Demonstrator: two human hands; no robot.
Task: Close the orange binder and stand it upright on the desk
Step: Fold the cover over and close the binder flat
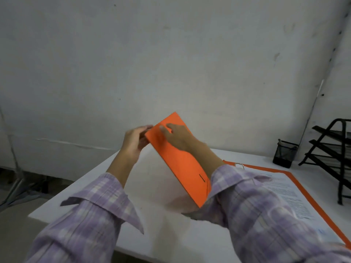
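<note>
The orange binder [182, 164] lies open on the white desk [161, 215]. Its front cover is lifted steeply off the desk, while the back half stays flat on the right with printed pages [290, 198] and a metal ring clip [239, 165] showing. My left hand [135, 142] pinches the cover's raised far edge from the left. My right hand [178, 136] lies across the outer face of the cover near its top, fingers spread over it. Both arms wear purple plaid sleeves.
A black mesh pen cup [284, 153] stands at the desk's far right. Beside it is a black tiered paper tray [334, 152]. A grey wall rises just behind the desk. A tripod leg [15, 179] stands on the floor at the left.
</note>
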